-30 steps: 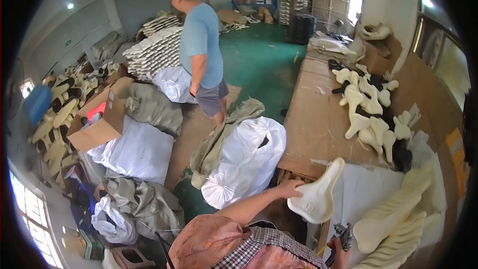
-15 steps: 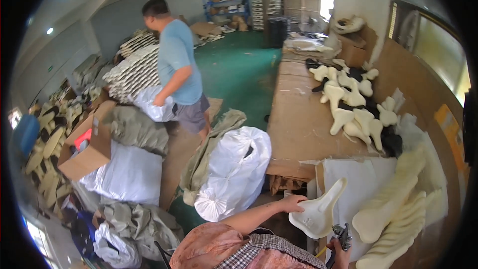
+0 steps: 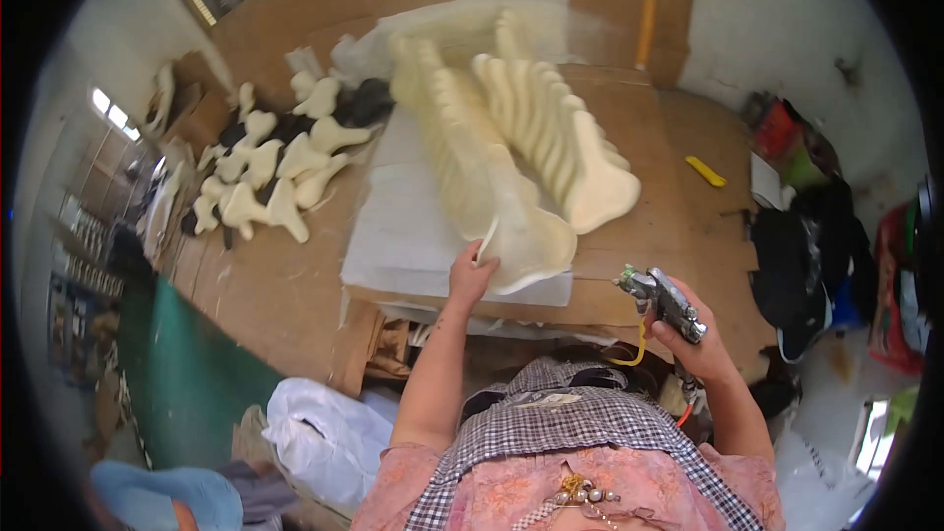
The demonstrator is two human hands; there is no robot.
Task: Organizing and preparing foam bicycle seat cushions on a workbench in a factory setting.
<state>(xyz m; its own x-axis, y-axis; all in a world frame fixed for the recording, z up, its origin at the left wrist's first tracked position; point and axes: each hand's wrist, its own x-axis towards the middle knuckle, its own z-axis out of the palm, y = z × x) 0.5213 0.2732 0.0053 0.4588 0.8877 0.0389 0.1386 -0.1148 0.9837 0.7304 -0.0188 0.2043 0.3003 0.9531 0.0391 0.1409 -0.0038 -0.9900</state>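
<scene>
My left hand [image 3: 474, 275] is closed on the edge of a cream, wide-ended bicycle saddle shell [image 3: 536, 248], which is tilted over the near edge of the bench. Behind it, and partly hidden by it, runs a row of nested saddle shells [image 3: 442, 138]. A second nested row [image 3: 560, 128] lies to its right. Wrapped around a metal spray gun [image 3: 667, 303], my right hand [image 3: 703, 342] holds it to the right of the shell. A yellow hose and a red hose show near the gun.
Cardboard [image 3: 678, 226] and white sheeting [image 3: 379, 246] cover the bench. Cream saddle pieces [image 3: 261, 162] lie heaped with black ones at left. A yellow cutter [image 3: 705, 172] lies at right near dark cloth [image 3: 816, 265]. A white sack [image 3: 324, 433] and a person in blue [image 3: 167, 497] are lower left.
My view has swung right, from the room to the bench. The saddle shell in my left hand now overlaps the near end of the left row. The spray gun is still in my right hand.
</scene>
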